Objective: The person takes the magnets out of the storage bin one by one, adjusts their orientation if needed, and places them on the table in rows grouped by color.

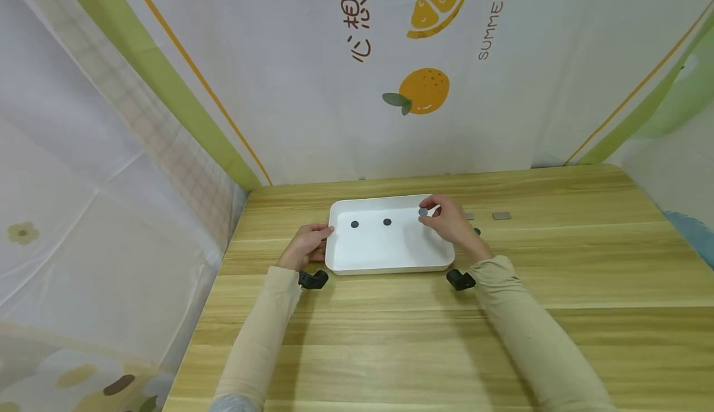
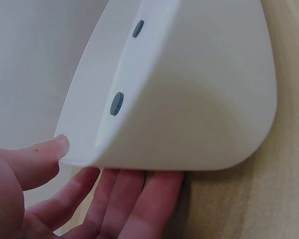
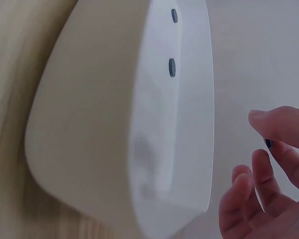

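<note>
A shallow white tray (image 1: pixel 390 245) with rounded corners lies on the wooden table. Inside it, two dark round discs sit apart in a row, a left disc (image 1: pixel 354 224) and a middle disc (image 1: pixel 387 222). My left hand (image 1: pixel 307 241) grips the tray's left end, thumb over the rim and fingers against the outside of the wall, as the left wrist view shows. Above the tray's right part, my right hand (image 1: pixel 446 219) pinches a grey disc (image 1: pixel 423 212) between thumb and index finger. In the right wrist view only a dark edge of this disc (image 3: pixel 268 143) shows.
Right of the tray lie a grey rectangular plate (image 1: pixel 501 215) and another (image 1: pixel 470 216), partly covered by my right hand. A dark round piece (image 1: pixel 476 232) peeks out beside my right wrist. A printed white curtain (image 1: pixel 312 121) hangs behind the wooden table (image 1: pixel 379 337).
</note>
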`<state>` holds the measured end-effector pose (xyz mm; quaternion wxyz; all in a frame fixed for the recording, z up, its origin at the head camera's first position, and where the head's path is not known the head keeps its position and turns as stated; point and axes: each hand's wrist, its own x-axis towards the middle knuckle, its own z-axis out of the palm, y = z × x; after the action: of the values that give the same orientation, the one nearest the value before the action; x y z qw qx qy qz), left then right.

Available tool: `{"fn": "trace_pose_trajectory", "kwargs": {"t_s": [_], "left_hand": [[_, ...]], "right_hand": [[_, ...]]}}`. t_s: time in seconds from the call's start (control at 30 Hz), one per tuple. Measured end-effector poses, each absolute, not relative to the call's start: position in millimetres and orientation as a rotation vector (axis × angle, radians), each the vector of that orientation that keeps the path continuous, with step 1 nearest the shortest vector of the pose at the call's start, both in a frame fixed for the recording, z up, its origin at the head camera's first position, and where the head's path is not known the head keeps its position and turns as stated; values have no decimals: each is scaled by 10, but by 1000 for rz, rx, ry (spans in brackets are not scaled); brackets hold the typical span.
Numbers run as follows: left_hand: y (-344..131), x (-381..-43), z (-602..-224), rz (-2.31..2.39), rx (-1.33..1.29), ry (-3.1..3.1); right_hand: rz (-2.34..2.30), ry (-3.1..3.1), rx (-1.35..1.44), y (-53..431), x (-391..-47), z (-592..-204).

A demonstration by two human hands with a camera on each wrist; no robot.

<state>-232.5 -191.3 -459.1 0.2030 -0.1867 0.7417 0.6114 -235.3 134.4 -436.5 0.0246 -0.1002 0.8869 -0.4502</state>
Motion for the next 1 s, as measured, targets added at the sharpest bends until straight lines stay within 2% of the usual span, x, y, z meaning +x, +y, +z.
{"fn": "trace_pose_trajectory", "kwargs": {"t_s": [1.0], "left_hand": [[-1904, -2308, -4559, 1669, -529, 2097]], "right_hand": [[-1405, 2848, -62, 2235, -2381, -4591]]}}
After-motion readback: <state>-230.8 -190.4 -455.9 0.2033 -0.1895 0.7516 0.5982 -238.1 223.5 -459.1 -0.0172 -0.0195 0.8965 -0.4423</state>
